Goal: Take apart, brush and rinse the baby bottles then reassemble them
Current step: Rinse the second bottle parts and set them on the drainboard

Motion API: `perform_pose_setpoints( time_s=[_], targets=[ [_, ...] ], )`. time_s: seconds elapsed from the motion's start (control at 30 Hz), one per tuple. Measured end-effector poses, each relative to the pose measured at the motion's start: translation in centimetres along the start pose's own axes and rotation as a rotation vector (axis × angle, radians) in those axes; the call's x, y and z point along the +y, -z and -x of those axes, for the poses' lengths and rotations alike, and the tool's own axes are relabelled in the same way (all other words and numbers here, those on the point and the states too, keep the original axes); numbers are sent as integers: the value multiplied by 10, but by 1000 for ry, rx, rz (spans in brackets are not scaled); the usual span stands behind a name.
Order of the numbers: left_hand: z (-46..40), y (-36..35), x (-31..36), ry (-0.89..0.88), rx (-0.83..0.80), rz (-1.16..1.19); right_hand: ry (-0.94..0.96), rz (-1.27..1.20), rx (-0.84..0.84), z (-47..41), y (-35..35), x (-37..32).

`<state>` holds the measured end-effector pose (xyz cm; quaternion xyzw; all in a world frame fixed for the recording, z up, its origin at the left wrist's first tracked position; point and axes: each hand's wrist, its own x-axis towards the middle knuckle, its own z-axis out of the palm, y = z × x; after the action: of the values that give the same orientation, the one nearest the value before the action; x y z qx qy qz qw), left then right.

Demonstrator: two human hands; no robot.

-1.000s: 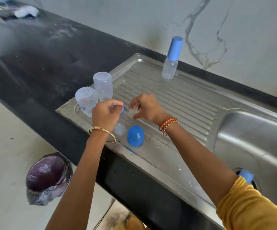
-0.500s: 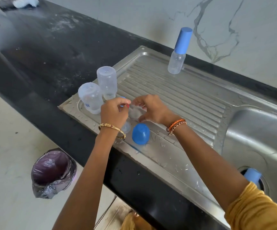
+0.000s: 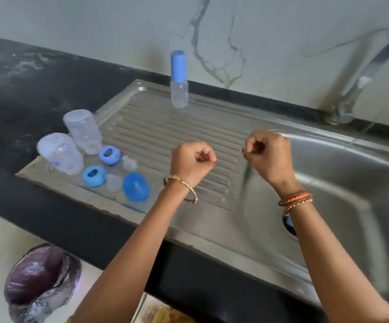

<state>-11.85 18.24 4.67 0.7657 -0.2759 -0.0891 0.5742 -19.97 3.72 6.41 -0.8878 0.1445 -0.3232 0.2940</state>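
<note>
Head view: both hands are raised above the draining board [image 3: 212,117], the left hand [image 3: 192,163] and the right hand [image 3: 268,155] each curled into a loose fist with nothing seen inside; motion blur leaves small details uncertain.

The dismantled parts are gathered at about nine o'clock from the left hand. Two clear bottle bodies [image 3: 60,153] [image 3: 82,131] stand inverted at the board's far left corner. Just beside them, toward four o'clock, lie two blue screw rings [image 3: 109,155] [image 3: 94,176], two clear teats [image 3: 130,163] [image 3: 114,182] and a blue cap [image 3: 135,186]. One assembled bottle [image 3: 179,89] with a tall blue cap stands upright at twelve o'clock, near the wall. A blue piece [image 3: 290,223] is glimpsed in the basin drain, at six o'clock from the right hand. The tap [image 3: 361,80] rises at one o'clock.

Reassembly appears to be the step in hand. It is best done by seating a teat fully through a ring first, so that its flange is flush all round, before the ring is threaded onto an upturned body. The clear teats are likely slippery and soft, so a light pinch at the base is advised. Rings should be started square to avoid cross-threading.
</note>
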Motion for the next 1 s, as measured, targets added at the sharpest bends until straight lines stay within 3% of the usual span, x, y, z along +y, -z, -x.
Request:
perform_pose_setpoints(
  time_s=[0.13, 0.2, 0.33, 0.43, 0.7, 0.83, 1.0],
  targets=[
    [9, -79, -3, 87, -158, 21, -143, 129, 22, 35, 42, 52],
    [14, -117, -6, 139, -260, -26, -269, 205, -59, 53, 56, 85],
    [23, -177, -6, 231, -425, -125, -591, 301, -552, 85, 72, 152],
    [28, -207, -3, 322, -535, -183, -645, 339, -819, 97, 78, 182],
    [19, -248, -16, 477, -497, -338, -711, 255, -772, 94, 42, 233],
    [17, -264, -24, 523, -411, -327, -679, 381, -812, 100, 30, 241],
    [20, -274, -37, 561, -421, -403, -587, 467, -802, 110, 22, 239]
  ],
)
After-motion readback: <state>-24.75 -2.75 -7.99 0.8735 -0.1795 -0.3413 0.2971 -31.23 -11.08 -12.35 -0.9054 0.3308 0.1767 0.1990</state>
